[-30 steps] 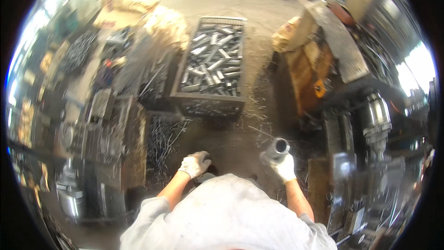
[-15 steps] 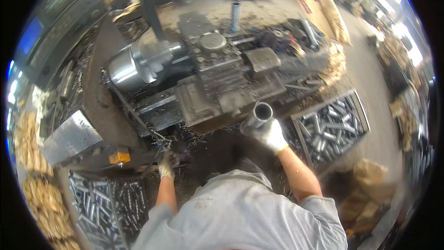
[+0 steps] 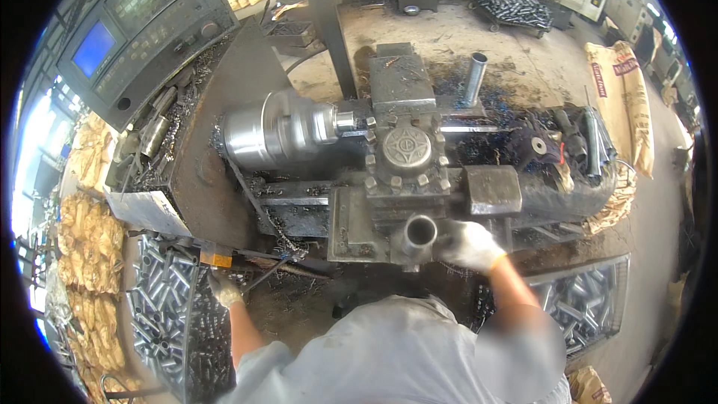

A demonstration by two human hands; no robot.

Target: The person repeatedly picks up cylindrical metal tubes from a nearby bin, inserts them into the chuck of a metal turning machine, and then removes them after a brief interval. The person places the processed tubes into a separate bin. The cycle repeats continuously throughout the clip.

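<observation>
My right hand (image 3: 473, 247), in a pale work glove, is at the front of the lathe carriage (image 3: 351, 236), its fingertips close beside an upright metal tube (image 3: 420, 233). Whether the fingers touch the tube or grip something behind it is unclear. Lower left, my left hand (image 3: 226, 290), in a soiled glove, is just below a small orange box (image 3: 216, 260) on the machine's front. A thin rod (image 3: 268, 274) slants up to the right near it. The left fingers are dark and blurred. A shiny chuck (image 3: 254, 133) holds a short workpiece (image 3: 344, 121) facing the tool post (image 3: 406, 150).
Bins of cut metal tubes (image 3: 161, 299) (image 3: 580, 307) stand on either side of me. A control panel (image 3: 138, 30) rises at the left. Another tube (image 3: 475, 78) stands behind the lathe bed. Sacks (image 3: 624, 105) lie at the right, and metal shavings litter the machine.
My view has shifted. My right hand has moved from around the upright tube to its right side. My left hand has gone left, from right of the rod to beneath the orange box.
</observation>
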